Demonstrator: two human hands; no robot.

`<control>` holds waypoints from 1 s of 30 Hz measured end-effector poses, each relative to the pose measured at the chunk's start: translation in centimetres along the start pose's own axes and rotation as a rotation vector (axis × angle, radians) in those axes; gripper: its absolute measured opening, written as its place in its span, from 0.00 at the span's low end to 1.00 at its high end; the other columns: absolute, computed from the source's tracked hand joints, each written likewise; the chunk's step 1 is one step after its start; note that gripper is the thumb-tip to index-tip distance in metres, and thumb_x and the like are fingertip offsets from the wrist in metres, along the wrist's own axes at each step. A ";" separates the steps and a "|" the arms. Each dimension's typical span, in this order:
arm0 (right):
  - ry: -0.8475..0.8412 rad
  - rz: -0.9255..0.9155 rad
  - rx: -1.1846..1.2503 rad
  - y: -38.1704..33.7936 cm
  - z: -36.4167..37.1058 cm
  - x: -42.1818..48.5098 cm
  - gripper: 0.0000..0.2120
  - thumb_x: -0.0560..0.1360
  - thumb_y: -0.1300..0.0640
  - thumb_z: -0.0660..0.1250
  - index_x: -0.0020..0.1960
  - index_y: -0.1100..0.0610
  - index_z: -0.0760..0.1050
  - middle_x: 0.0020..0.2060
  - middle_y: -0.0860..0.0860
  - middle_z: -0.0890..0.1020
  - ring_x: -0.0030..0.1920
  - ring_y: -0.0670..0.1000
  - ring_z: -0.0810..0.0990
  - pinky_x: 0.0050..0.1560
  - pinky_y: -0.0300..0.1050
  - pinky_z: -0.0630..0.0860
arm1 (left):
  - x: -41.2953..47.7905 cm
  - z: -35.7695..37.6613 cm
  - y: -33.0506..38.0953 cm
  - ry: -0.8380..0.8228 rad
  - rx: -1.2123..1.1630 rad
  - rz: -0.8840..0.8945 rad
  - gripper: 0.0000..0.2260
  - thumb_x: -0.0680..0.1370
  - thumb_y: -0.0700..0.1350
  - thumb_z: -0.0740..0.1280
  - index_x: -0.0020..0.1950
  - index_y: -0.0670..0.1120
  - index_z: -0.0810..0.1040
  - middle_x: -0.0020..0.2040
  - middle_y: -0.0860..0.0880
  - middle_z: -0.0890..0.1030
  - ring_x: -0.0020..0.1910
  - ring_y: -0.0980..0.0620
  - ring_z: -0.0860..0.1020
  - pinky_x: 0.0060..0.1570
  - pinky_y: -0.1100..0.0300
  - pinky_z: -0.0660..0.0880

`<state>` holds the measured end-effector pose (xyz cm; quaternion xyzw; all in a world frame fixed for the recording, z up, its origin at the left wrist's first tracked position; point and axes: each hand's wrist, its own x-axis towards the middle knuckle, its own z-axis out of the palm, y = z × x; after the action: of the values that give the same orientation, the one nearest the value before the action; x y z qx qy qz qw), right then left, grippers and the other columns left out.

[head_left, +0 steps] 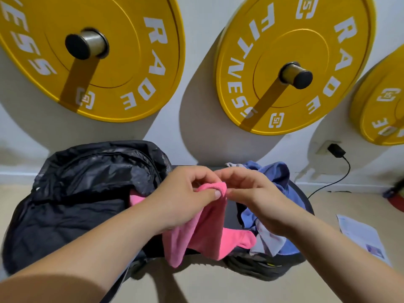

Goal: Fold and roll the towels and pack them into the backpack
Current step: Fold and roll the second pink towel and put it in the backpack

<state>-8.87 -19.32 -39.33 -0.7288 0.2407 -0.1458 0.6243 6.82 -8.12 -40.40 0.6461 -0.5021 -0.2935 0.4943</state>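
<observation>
Yellow weight plates (pixel 109 62) hang on the wall. My left hand (pixel 185 197) and right hand (pixel 251 193) both pinch the top of the pink towel (pixel 207 232). It hangs straight down between them. The backpack (pixel 76 204) sits just left, closest to my left hand.

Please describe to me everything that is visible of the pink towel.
The pink towel is soft-looking cloth, not yet folded and creased. The left hand pinches its top edge, and the right hand pinches right beside it. It hangs down in loose folds beside the black backpack, one lower corner reaching toward the blue towels.
</observation>
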 end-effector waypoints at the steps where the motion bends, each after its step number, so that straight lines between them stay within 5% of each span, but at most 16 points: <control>1: -0.025 0.017 0.033 0.0 -0.2 0.2 0.15 0.74 0.71 0.65 0.60 0.64 0.80 0.54 0.62 0.85 0.56 0.56 0.83 0.61 0.51 0.77 | 0.1 -0.1 -0.2 0.017 -0.032 0.000 0.05 0.74 0.39 0.75 0.43 0.49 0.85 0.41 0.50 0.86 0.39 0.58 0.81 0.44 0.65 0.77; 6: -0.081 0.082 -0.014 0.9 -1.2 1.1 0.08 0.76 0.61 0.74 0.48 0.67 0.80 0.39 0.57 0.83 0.40 0.53 0.80 0.43 0.46 0.76 | 0.1 -1.0 -1.7 -0.026 -0.084 -0.099 0.06 0.72 0.41 0.78 0.46 0.48 0.83 0.33 0.48 0.78 0.31 0.52 0.71 0.31 0.61 0.67; 11: 0.169 0.000 -0.007 2.0 -1.3 2.0 0.06 0.80 0.62 0.68 0.44 0.59 0.76 0.34 0.51 0.79 0.36 0.49 0.74 0.37 0.41 0.70 | -0.3 -1.6 -2.6 -0.261 0.285 -0.203 0.10 0.73 0.44 0.76 0.40 0.39 0.79 0.27 0.54 0.69 0.27 0.58 0.65 0.29 0.64 0.64; 16: 0.558 0.088 -0.151 4.7 -3.7 2.8 0.06 0.81 0.56 0.67 0.46 0.57 0.77 0.34 0.48 0.78 0.35 0.46 0.73 0.37 0.40 0.69 | 0.2 -2.0 -2.7 -0.158 0.168 -0.294 0.07 0.77 0.43 0.73 0.40 0.44 0.81 0.29 0.55 0.79 0.28 0.61 0.72 0.28 0.70 0.68; 22: 0.744 0.253 -0.122 6.4 -6.2 2.3 0.07 0.79 0.59 0.67 0.42 0.57 0.78 0.33 0.49 0.75 0.35 0.48 0.71 0.35 0.42 0.67 | 1.3 -4.1 -3.3 0.081 0.279 -0.281 0.07 0.72 0.49 0.78 0.38 0.48 0.84 0.34 0.48 0.84 0.31 0.57 0.76 0.34 0.61 0.72; 26: 0.729 0.258 0.023 6.0 -6.0 2.2 0.06 0.77 0.60 0.67 0.42 0.58 0.80 0.32 0.54 0.75 0.35 0.52 0.71 0.41 0.45 0.68 | 1.1 -4.7 -3.3 0.173 0.243 -0.238 0.05 0.78 0.43 0.72 0.42 0.48 0.86 0.38 0.44 0.85 0.33 0.54 0.77 0.36 0.57 0.75; 30: 0.545 0.220 0.104 4.7 -4.0 1.9 0.08 0.78 0.53 0.70 0.42 0.56 0.80 0.33 0.52 0.73 0.35 0.49 0.69 0.41 0.45 0.65 | 0.1 -3.6 -1.9 0.000 0.176 -0.153 0.08 0.80 0.41 0.69 0.48 0.51 0.87 0.43 0.50 0.87 0.40 0.56 0.81 0.43 0.61 0.77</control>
<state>-10.06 -24.18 -43.41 -0.5995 0.4691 -0.2797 0.5851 10.70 -6.94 -40.89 0.7234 -0.4750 -0.2852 0.4119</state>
